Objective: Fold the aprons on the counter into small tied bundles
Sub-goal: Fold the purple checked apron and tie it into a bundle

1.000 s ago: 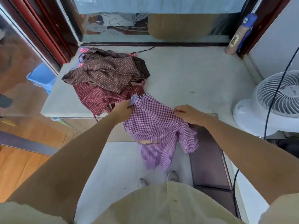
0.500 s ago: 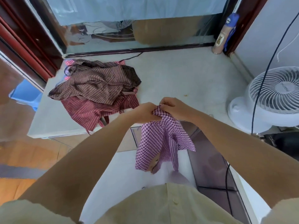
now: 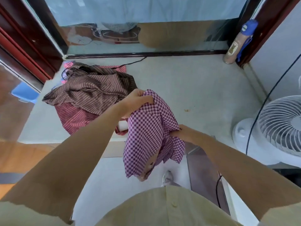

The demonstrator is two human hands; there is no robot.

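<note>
Now checked apron point(image 3: 146, 136) hangs long axis vertical; left hand point(image 3: 136, 104) grips top, right hand point(image 3: 184, 134) grips side.

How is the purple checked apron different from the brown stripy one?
The purple-and-white checked cloth apron has little squares; the brown cloth apron with thin pale stripes has lines. The checked apron hangs in the air, gripped by the left hand and the right hand; the brown one lies crumpled on the grey counter, untouched. Both are soft patterned cloth, not yet bundled.
</note>
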